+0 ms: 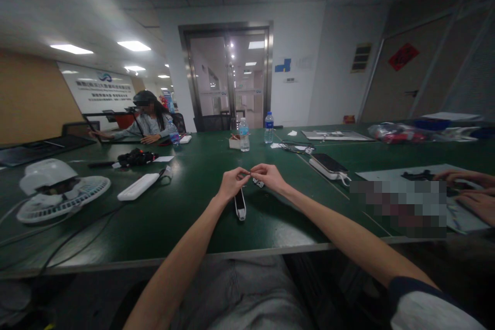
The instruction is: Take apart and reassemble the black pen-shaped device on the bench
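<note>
My left hand (233, 183) and my right hand (270, 178) meet above the table, thumbs and fingertips pinched together. Whatever lies between the fingertips is too small to make out. Just below my left hand, a slim white device with a dark face (240, 205) rests on the table, its far end partly hidden by that hand. A small white piece with dark spots (258, 182) shows under my right hand's fingers; whether the hand touches it I cannot tell.
On the green table (185, 227) stand a white power strip (139, 187), a white fan-like appliance (64, 193), water bottles (243, 135) and a small box (234, 142). A phone (329, 163) lies to the right. Another person's hands (475, 191) work at far right; someone sits across at left.
</note>
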Available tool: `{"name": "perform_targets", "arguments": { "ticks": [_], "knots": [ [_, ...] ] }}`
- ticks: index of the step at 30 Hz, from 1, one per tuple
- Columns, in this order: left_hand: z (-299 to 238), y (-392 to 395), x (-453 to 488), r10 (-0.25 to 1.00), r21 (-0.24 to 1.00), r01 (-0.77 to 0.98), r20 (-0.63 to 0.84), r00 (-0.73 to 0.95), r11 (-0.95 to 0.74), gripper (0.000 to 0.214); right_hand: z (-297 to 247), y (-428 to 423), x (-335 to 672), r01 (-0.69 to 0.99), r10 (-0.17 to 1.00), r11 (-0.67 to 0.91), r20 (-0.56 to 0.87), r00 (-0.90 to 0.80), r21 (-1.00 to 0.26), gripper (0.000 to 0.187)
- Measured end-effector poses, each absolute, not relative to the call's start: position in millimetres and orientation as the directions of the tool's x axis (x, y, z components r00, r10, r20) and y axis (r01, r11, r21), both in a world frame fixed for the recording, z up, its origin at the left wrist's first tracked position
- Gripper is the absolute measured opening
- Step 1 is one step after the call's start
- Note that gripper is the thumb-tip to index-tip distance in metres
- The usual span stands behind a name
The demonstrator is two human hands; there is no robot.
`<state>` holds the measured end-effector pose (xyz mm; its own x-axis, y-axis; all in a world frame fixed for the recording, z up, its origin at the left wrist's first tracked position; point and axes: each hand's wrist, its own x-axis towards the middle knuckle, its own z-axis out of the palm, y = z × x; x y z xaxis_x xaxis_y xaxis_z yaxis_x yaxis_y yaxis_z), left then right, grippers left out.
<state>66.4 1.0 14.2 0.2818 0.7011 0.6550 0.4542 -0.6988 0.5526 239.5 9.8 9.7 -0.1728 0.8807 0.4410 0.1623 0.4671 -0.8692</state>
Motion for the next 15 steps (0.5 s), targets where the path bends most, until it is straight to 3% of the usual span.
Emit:
{"name": "perform_targets", "arguments": {
  "ticks": [15],
  "knots": [
    [14.6,1.7,66.5,0.665,0.548,0.399,0.696,0.270,-0.735,0.020,8.3,8.5,238.1,0.247,0.799,0.602,0.576,-0.174,-0.760,0.020]
  ]
}}
